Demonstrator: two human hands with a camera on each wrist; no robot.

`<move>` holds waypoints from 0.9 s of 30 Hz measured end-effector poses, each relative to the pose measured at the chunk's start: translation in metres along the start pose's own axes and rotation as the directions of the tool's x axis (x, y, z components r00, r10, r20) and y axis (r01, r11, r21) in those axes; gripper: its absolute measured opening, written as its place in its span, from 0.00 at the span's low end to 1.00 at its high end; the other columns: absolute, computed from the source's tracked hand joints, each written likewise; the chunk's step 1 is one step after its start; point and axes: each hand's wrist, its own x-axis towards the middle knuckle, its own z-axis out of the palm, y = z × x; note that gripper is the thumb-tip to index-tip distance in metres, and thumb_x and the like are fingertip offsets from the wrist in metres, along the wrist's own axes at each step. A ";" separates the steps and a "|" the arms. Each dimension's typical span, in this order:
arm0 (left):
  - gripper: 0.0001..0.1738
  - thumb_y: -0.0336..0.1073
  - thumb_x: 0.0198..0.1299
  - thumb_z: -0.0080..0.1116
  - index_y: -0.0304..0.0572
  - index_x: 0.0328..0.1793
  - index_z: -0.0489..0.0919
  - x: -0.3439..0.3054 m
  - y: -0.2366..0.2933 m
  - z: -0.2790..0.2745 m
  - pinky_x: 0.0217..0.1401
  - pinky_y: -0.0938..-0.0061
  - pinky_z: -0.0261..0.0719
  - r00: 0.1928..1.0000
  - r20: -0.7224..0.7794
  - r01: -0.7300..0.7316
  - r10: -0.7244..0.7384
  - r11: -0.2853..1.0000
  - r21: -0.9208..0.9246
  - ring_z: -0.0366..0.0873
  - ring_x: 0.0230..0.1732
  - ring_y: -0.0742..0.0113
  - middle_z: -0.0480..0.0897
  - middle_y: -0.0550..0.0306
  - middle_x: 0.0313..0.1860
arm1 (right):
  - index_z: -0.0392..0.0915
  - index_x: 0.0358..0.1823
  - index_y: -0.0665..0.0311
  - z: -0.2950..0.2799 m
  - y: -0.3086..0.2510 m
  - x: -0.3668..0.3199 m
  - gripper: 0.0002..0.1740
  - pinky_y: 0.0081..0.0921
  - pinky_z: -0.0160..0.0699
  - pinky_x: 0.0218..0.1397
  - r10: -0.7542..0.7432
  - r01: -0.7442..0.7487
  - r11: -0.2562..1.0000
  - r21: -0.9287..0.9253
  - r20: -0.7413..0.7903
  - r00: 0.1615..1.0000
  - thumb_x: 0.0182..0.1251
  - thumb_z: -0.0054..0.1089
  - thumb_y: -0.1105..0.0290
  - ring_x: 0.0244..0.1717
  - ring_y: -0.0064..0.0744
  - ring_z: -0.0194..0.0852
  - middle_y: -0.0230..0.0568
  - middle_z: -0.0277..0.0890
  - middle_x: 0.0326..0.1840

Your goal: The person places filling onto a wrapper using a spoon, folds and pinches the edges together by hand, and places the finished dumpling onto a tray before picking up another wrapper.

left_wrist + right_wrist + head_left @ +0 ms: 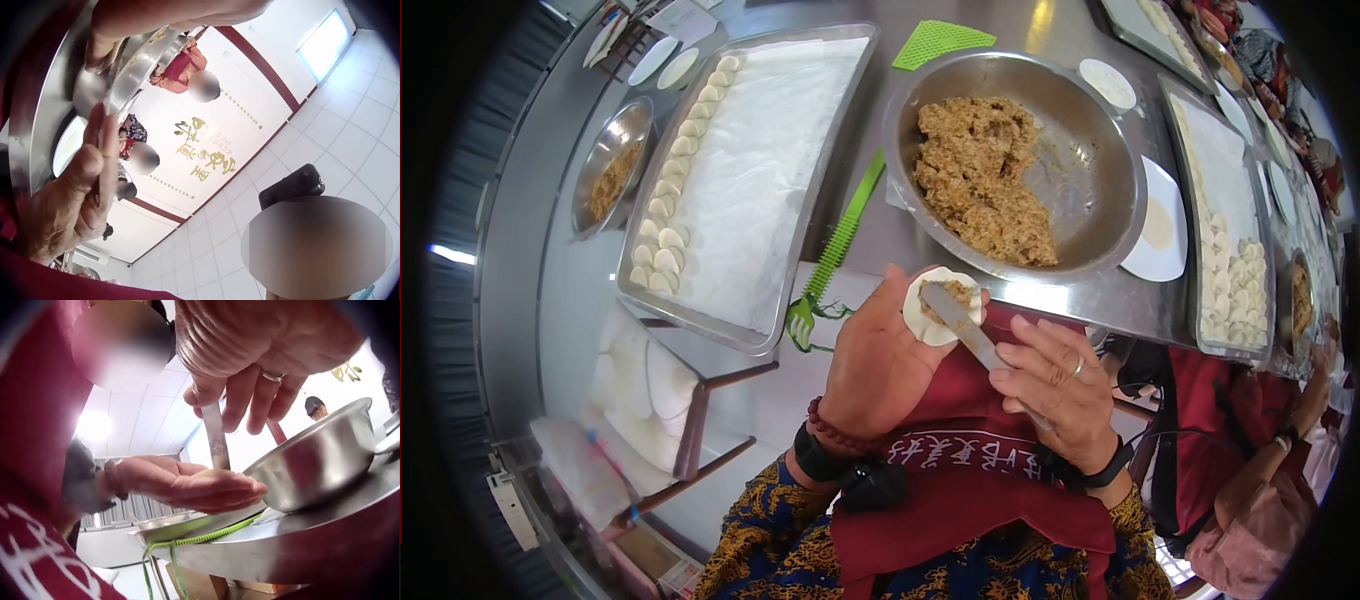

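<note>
In the head view a round dough wrapper (932, 325) lies across the fingers of my left hand (882, 350), which is held palm up. A little brown filling (960, 293) sits on the wrapper. My right hand (1060, 385) pinches a flat metal spatula (980, 345) between thumb and fingers, its tip touching the filling. The right wrist view shows the spatula (216, 437) pointing down from the right hand (262, 350) to the flat left hand (187, 485). Beyond the hands stands a large steel bowl (1090, 190) with a mound of filling (980, 170).
A lined tray (770, 150) at the left holds a row of dumplings (683, 146). Between tray and bowl lies a green fork-ended strap (840, 240). Right of the bowl are a white plate (1165, 262) and another dumpling tray (1225, 160). Another person's arm (1280, 440) is at the far right.
</note>
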 end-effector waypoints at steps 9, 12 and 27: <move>0.32 0.50 0.82 0.29 0.22 0.69 0.65 0.000 0.003 -0.001 0.78 0.54 0.65 0.995 0.059 -0.080 0.075 0.992 0.099 0.72 0.69 0.47 0.75 0.36 0.65 | 0.88 0.41 0.59 -0.020 -0.001 -0.006 0.14 0.43 0.80 0.60 0.071 -0.063 0.984 0.164 -0.043 0.997 0.52 0.75 0.68 0.59 0.46 0.83 0.42 0.87 0.47; 0.32 0.49 0.82 0.29 0.22 0.69 0.65 -0.001 -0.001 -0.003 0.78 0.55 0.65 0.978 0.165 -0.181 0.130 0.922 0.341 0.72 0.69 0.48 0.74 0.35 0.65 | 0.88 0.41 0.60 -0.009 -0.003 -0.003 0.15 0.42 0.79 0.61 0.156 -0.149 0.984 0.100 -0.075 0.985 0.49 0.76 0.69 0.58 0.47 0.83 0.44 0.87 0.47; 0.32 0.51 0.82 0.28 0.24 0.69 0.66 -0.001 0.001 -0.003 0.79 0.56 0.64 0.986 0.133 -0.155 0.102 0.862 0.483 0.73 0.69 0.50 0.75 0.39 0.65 | 0.89 0.40 0.58 -0.004 -0.001 0.000 0.12 0.38 0.79 0.60 0.078 -0.077 0.992 0.101 -0.007 0.997 0.52 0.75 0.67 0.59 0.45 0.83 0.39 0.88 0.46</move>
